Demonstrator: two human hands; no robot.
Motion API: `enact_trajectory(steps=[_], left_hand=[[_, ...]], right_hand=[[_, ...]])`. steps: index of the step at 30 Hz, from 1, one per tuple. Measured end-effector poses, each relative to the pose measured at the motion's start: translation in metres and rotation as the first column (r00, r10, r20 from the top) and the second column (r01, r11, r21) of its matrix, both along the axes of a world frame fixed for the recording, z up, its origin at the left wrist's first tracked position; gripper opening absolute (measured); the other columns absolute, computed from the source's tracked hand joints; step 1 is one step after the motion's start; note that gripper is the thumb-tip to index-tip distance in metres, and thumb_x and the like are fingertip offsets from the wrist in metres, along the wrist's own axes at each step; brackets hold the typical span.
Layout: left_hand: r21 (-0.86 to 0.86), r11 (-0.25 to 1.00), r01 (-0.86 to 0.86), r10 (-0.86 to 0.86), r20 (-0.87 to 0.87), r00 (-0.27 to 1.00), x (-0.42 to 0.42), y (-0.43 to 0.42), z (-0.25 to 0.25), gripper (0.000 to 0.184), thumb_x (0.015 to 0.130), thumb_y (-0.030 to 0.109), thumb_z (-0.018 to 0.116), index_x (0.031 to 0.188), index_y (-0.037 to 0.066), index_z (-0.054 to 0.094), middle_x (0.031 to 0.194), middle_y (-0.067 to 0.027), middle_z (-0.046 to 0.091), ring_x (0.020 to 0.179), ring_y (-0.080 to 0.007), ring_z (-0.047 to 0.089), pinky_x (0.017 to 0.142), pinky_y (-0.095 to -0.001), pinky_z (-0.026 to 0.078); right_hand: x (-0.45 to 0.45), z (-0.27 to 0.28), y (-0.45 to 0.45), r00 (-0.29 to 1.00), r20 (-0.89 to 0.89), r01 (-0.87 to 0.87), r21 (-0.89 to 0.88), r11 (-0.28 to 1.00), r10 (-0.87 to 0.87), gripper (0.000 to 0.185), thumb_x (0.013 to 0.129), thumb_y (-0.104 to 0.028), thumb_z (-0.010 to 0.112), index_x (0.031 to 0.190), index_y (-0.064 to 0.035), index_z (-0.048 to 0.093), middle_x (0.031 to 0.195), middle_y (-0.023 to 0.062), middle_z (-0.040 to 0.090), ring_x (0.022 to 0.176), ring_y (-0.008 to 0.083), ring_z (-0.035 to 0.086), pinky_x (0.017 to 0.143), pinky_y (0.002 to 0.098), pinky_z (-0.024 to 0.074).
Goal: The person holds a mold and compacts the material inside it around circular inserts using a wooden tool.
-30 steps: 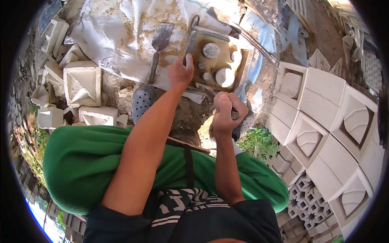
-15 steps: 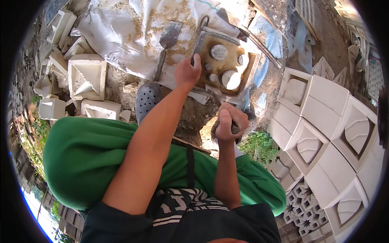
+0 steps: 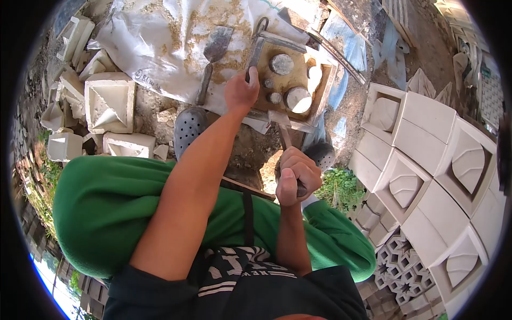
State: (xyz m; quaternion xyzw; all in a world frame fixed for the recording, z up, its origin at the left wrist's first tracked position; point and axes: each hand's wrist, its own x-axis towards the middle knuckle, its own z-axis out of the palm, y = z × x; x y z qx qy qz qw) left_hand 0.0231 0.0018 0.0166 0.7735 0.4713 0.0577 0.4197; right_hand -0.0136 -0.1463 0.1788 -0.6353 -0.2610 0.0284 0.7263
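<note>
My left hand (image 3: 241,92) is closed on the left side bar of a square metal-framed mould (image 3: 284,40). Several round grey pieces, one of them a disc (image 3: 281,64), stand in the mould's sandy-coloured surface. In my right hand (image 3: 297,175), closed around its handle, is a small trowel (image 3: 282,125), its flat blade at the mould's near edge. A larger trowel (image 3: 217,45) lies on the white sheet, left of the mould, with nobody holding it.
White sheeting (image 3: 144,48) covers the ground ahead. Cast square blocks (image 3: 110,102) are piled at the left. More pale blocks (image 3: 426,114) are stacked at the right, with patterned pieces (image 3: 405,266) below. A grey clog (image 3: 190,128) stands between my arms and the left pile.
My right hand has turned and moved slightly down; the small trowel's blade now shows clearly at the mould's near edge. My left hand keeps its hold on the frame.
</note>
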Motion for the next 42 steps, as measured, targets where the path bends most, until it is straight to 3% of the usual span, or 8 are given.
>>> enact_trajectory(steps=[10, 15, 19, 22, 26, 36, 40, 42], left_hand=[[0.014, 1.0, 0.002, -0.003, 0.016, 1.0, 0.002, 0.001, -0.006, 0.049, 0.092, 0.045, 0.044, 0.083, 0.004, 0.07, 0.077, -0.023, 0.065, 0.079, -0.0433, 0.063, 0.071, -0.0495, 0.048], [0.043, 0.999, 0.003, -0.004, 0.03, 1.0, 0.004, 0.007, -0.015, 0.049, 0.092, 0.045, 0.045, 0.084, 0.005, 0.071, 0.078, -0.0238, 0.065, 0.079, -0.0434, 0.063, 0.071, -0.049, 0.048], [-0.08, 0.996, -0.025, 0.029, 0.048, 0.998, 0.002, 0.005, -0.011, 0.051, 0.091, 0.049, 0.047, 0.088, 0.005, 0.072, 0.078, -0.0238, 0.065, 0.08, -0.0438, 0.062, 0.072, -0.0474, 0.048], [-0.159, 0.985, -0.067, 0.074, 0.037, 0.997, -0.003, 0.009, -0.016, 0.055, 0.089, 0.053, 0.048, 0.086, 0.003, 0.071, 0.077, -0.0249, 0.064, 0.078, -0.0439, 0.062, 0.072, -0.0469, 0.047], [-0.365, 0.908, -0.209, 0.233, 0.024, 0.972, -0.002, 0.016, -0.041, 0.067, 0.088, 0.059, 0.046, 0.081, -0.003, 0.069, 0.077, -0.0278, 0.063, 0.079, -0.0439, 0.061, 0.074, -0.0475, 0.046], [-0.32, 0.901, -0.294, 0.305, -0.015, 0.952, -0.006, 0.012, -0.024, 0.071, 0.09, 0.059, 0.04, 0.081, -0.006, 0.067, 0.084, -0.0287, 0.064, 0.086, -0.0443, 0.061, 0.079, -0.0474, 0.044], [-0.291, 0.925, -0.246, 0.258, 0.004, 0.966, -0.007, 0.013, -0.019, 0.067, 0.092, 0.056, 0.039, 0.088, -0.003, 0.069, 0.086, -0.0263, 0.066, 0.088, -0.0431, 0.062, 0.08, -0.0464, 0.045], [-0.28, 0.925, -0.257, 0.273, 0.02, 0.962, -0.004, 0.013, -0.018, 0.065, 0.092, 0.055, 0.039, 0.088, -0.002, 0.069, 0.086, -0.0254, 0.066, 0.087, -0.0426, 0.062, 0.079, -0.046, 0.045]], right_hand=[[-0.006, -0.037, 0.007, 0.997, 0.053, 0.064, -0.083, 0.995, -0.059, 0.026, 0.063, 0.002, 0.055, 0.053, -0.0034, 0.031, 0.049, 0.0051, 0.036, 0.043, 0.0176, 0.035, 0.044, 0.0285, 0.0296], [-0.023, 0.003, 0.013, 0.988, 0.123, -0.087, -0.075, 0.993, 0.096, 0.023, 0.065, 0.004, 0.052, 0.053, -0.0021, 0.033, 0.051, 0.0052, 0.04, 0.045, 0.0195, 0.038, 0.046, 0.0289, 0.033], [-0.02, -0.022, 0.024, 0.984, 0.166, -0.031, -0.224, 0.974, 0.069, 0.022, 0.064, 0.004, 0.053, 0.054, -0.0011, 0.034, 0.051, 0.0063, 0.04, 0.046, 0.0197, 0.038, 0.047, 0.03, 0.0348], [-0.024, -0.003, 0.028, 0.988, 0.146, -0.033, -0.055, 0.998, 0.04, 0.022, 0.065, 0.005, 0.053, 0.055, 0.0, 0.034, 0.052, 0.0069, 0.04, 0.047, 0.0206, 0.039, 0.048, 0.0305, 0.0359], [-0.027, -0.034, 0.026, 0.992, 0.114, 0.062, -0.124, 0.99, -0.048, 0.023, 0.065, 0.006, 0.052, 0.054, -0.0007, 0.033, 0.051, 0.0067, 0.039, 0.046, 0.0203, 0.039, 0.048, 0.0302, 0.0363], [-0.022, -0.014, 0.031, 0.996, 0.087, 0.03, -0.142, 0.989, -0.018, 0.021, 0.061, 0.004, 0.053, 0.054, -0.0014, 0.033, 0.051, 0.0076, 0.035, 0.046, 0.0216, 0.035, 0.045, 0.0306, 0.032], [-0.028, -0.029, 0.035, 0.993, 0.107, 0.055, 0.018, 0.998, -0.057, 0.022, 0.066, 0.004, 0.052, 0.054, -0.0004, 0.034, 0.051, 0.0072, 0.038, 0.045, 0.0214, 0.037, 0.046, 0.0309, 0.0336], [-0.022, -0.033, 0.032, 0.993, 0.114, 0.029, -0.126, 0.992, -0.015, 0.023, 0.071, 0.004, 0.052, 0.055, -0.0009, 0.035, 0.053, 0.0071, 0.04, 0.048, 0.0193, 0.039, 0.049, 0.0294, 0.0355]])
